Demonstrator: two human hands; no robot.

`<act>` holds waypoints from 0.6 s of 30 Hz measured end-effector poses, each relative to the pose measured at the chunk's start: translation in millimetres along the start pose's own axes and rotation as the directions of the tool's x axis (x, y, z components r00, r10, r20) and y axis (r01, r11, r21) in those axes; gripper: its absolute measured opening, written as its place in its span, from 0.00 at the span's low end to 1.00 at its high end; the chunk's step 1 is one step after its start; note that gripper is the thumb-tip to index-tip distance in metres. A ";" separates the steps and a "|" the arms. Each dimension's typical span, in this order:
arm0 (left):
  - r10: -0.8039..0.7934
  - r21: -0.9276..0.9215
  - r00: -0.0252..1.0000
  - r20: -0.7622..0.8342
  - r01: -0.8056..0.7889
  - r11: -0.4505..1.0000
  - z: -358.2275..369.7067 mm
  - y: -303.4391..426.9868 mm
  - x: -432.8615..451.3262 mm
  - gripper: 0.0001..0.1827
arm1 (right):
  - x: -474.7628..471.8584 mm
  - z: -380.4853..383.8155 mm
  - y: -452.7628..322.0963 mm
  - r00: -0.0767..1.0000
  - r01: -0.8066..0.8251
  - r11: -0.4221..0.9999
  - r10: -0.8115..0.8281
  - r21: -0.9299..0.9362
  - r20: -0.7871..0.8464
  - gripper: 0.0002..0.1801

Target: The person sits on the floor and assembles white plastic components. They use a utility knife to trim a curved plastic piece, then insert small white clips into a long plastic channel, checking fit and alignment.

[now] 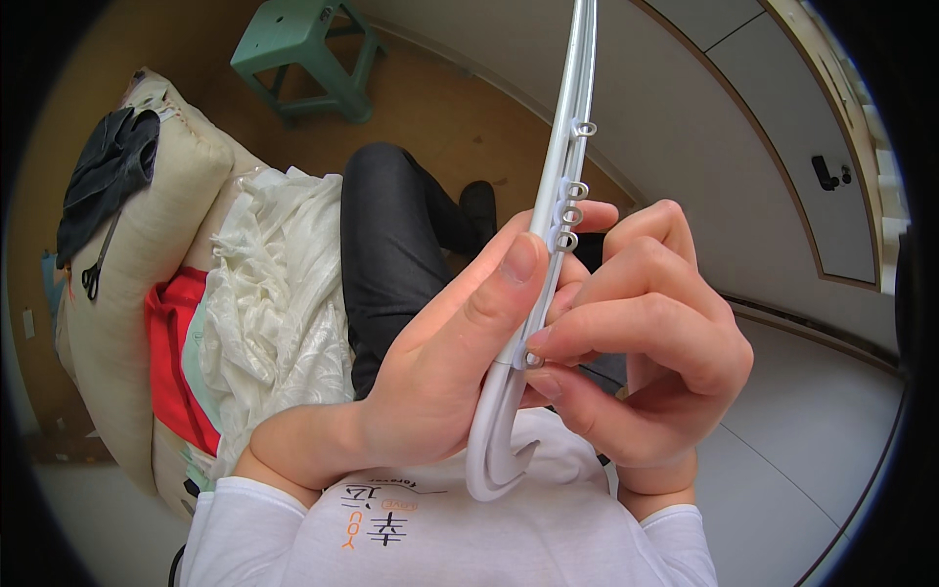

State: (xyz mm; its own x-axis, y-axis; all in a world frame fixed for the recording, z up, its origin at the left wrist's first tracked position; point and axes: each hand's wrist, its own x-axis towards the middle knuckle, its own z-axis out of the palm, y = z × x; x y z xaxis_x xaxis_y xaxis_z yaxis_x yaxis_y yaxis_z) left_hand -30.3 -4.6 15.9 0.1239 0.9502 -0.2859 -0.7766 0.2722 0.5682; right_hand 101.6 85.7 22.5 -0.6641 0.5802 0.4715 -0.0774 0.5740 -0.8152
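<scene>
A white metal curtain track point(552, 158) runs from the top of the view down in front of my chest. At its near end sits a white plastic hooked end piece point(486, 447). My left hand point(447, 359) grips the track from the left, thumb along its side. Several track gliders with metal rings point(571, 215) sit in the channel above and beside that thumb. Thumb and forefinger of my right hand point(653, 337) pinch another ringed glider point(531, 359) in the channel, close to the end piece. The track's far end is out of view.
White patterned fabric point(279, 301) lies at my left, beside red cloth point(176, 352). Beyond them are a cream cushioned backrest point(176, 198), dark cloth point(110, 176) and black-handled scissors point(92, 279). A green plastic stool point(308, 59) stands ahead; a white cabinet door point(792, 147) is at right.
</scene>
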 end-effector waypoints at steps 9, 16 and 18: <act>0.098 0.000 0.994 -0.046 -0.098 0.995 2.8 -1.2 3.9 0.37 | -1.3 1.5 -6.7 0.997 0.014 0.999 -0.017 0.032 0.071 0.14; 0.136 -0.196 0.989 -0.061 -0.146 0.970 -7.1 -4.3 11.6 0.32 | -8.6 11.6 -3.3 0.991 0.081 0.994 -0.089 0.074 0.101 0.14; 0.132 -0.189 0.989 -0.060 -0.142 0.972 -10.6 -3.8 11.0 0.35 | -10.8 14.8 -1.4 0.987 0.116 0.989 -0.125 0.089 0.104 0.14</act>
State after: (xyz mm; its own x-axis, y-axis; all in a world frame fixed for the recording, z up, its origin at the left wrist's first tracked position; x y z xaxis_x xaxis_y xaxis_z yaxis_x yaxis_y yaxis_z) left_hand -32.5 3.2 2.5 -0.0175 0.9670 -0.2541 -0.8889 0.1013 0.4467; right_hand 97.9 70.1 13.6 -0.7230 0.4403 0.5323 -0.2198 0.5839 -0.7815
